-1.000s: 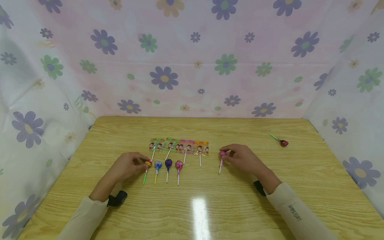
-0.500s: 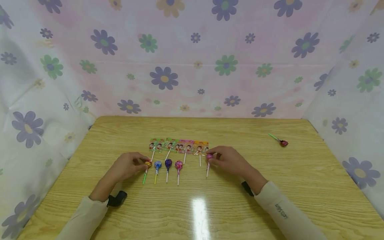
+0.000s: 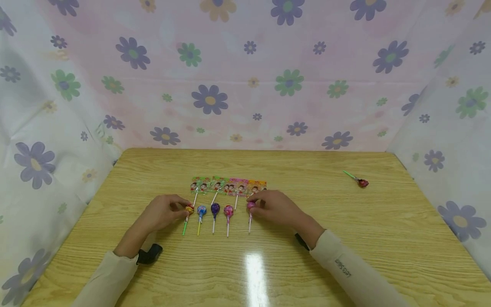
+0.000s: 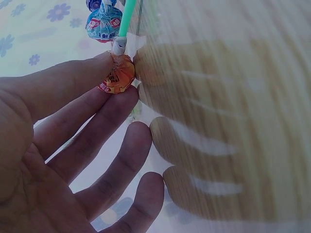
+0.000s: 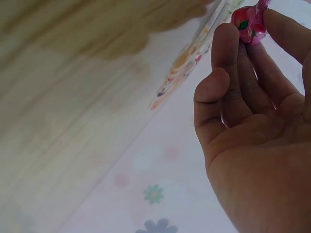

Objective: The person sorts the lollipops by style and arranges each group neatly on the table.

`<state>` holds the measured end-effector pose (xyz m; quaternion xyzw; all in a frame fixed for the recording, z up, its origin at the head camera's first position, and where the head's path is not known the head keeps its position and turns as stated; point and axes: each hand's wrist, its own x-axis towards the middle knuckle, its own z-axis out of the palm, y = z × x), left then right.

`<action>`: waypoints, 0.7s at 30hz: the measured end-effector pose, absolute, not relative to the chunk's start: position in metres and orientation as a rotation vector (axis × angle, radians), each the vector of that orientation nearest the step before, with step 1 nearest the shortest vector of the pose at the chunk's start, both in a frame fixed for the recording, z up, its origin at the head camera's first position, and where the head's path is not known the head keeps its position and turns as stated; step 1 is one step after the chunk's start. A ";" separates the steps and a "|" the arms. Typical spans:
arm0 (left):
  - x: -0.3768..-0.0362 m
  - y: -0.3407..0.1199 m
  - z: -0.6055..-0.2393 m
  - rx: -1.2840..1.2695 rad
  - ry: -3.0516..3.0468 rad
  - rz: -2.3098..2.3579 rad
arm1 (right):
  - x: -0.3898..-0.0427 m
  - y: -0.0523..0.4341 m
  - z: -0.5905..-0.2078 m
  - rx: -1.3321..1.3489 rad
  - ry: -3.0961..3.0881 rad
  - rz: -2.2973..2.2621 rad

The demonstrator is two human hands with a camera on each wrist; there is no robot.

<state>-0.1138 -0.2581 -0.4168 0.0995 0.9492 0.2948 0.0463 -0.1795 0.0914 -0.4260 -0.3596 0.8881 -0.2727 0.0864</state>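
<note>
My left hand (image 3: 163, 213) pinches the orange-yellow head of a green-stick lollipop (image 4: 121, 75) between thumb and fingers, at the left end of a front row. Beside it in that row lie a blue lollipop (image 3: 201, 210) on a yellow stick, a dark purple lollipop (image 3: 215, 209) and a pink lollipop (image 3: 228, 211). To their right, my right hand (image 3: 276, 209) pinches the head of another pink lollipop (image 5: 249, 23), its white stick pointing toward me. The right hand partly covers the orange packet (image 3: 257, 186) behind it.
Behind the front row lies a row of flat lollipops in green packets (image 3: 218, 184) and a pink packet (image 3: 238, 187). A dark red lollipop (image 3: 362, 183) with a green stick lies at the far right of the wooden table (image 3: 345, 264). Flowered cloth (image 3: 245, 98) surrounds the table.
My right hand has moved left with the pink lollipop, bringing it near the right end of the front row. The left hand has stayed in place on its lollipop.
</note>
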 end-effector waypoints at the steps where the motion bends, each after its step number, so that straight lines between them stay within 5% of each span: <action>1: -0.114 -0.258 -0.417 0.303 2.898 0.901 | -0.179 0.089 -0.426 -1.073 2.648 -0.803; 21: -0.115 -0.260 -0.418 0.304 2.894 0.901 | -0.178 0.068 -0.424 -1.110 2.639 -0.667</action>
